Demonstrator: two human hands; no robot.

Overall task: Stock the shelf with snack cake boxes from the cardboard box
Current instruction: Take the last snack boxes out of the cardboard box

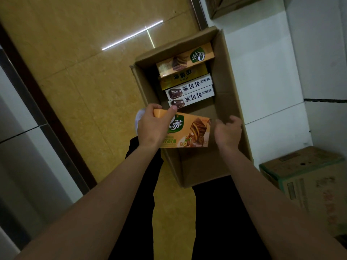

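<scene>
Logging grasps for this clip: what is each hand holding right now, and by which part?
The left hand grips the orange snack cake box by its left end, thumb on top. The right hand sits open beside the box's right end and holds nothing.

The open cardboard box (232, 102) is plain brown corrugated board with a matt, slightly rough face, while the snack cake boxes inside it (189, 91) and the orange one in the left hand (187, 132) are printed paperboard with a smooth, faintly glossy coat. The yellow floor tiles (90, 59) are polished and mirror a ceiling light. The white wall tiles (266, 72) look smooth and glazed, and the second carton (308, 177) is dull printed cardboard.
</scene>
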